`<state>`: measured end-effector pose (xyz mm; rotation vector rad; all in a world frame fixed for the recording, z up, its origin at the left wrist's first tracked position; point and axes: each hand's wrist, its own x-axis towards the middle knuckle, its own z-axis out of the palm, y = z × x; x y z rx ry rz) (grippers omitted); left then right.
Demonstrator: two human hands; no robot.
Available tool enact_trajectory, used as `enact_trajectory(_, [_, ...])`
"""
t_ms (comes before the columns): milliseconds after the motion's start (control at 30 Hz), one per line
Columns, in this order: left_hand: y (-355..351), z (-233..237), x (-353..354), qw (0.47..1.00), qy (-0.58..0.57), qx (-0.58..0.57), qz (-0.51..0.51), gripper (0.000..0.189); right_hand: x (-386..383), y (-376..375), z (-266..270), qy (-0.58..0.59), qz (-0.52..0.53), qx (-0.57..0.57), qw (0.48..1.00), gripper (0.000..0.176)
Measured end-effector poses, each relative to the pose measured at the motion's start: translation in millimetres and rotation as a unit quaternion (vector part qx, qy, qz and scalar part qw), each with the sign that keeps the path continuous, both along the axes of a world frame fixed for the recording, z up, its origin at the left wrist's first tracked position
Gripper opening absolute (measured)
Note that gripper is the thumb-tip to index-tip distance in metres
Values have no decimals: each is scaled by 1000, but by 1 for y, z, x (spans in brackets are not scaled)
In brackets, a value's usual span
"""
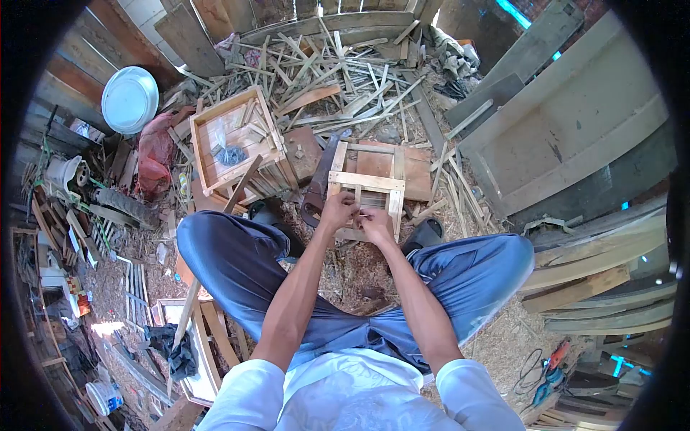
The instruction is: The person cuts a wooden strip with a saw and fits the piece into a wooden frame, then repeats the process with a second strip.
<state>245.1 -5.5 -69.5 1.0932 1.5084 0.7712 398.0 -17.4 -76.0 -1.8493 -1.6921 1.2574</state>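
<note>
Basin (130,100) on the far left by the plank wall, then a crumpled red sack (152,154). Next over, a wooden box (223,105) with a clear bag (230,156) of small dark bits inside, maybe nails. Then the left hand (340,210), fingers curled in, over the near part of a slatted wooden frame (366,180) that sits between the dark shoes (429,231). Right hand (375,224) is just beside it, fingers bent too; whatever either one has hold of is too small to make out, so can't tell if they're fully closed. Honestly, with fingertips that close, a slip could mean a pinch or splinter. Uneven litter could let the frame rock, and anything tiny dropped could vanish in the shavings (503,337). Farther right, there's a power tool (552,373), its loose cord a possible snag.
</note>
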Motion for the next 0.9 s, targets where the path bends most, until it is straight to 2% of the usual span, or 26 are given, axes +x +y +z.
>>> enact_trajectory(300, [-1,6,1,997,64,35,20,33,-5,-3,5,-6,28,76,997,21])
enact_trajectory(400, [0,-1,0,997,72,32,21,32,-6,-2,11,-26,26,31,999,19])
enact_trajectory(667, [2,6,0,996,84,5,30,34,-12,-8,19,-44,5,45,998,20])
enact_trajectory(767, [0,9,-1,998,47,-4,44,33,-12,-7,13,-55,12,37,998,22])
enact_trajectory(900, [4,-7,-4,998,47,-5,49,30,-13,-9,24,-74,22,20,997,23])
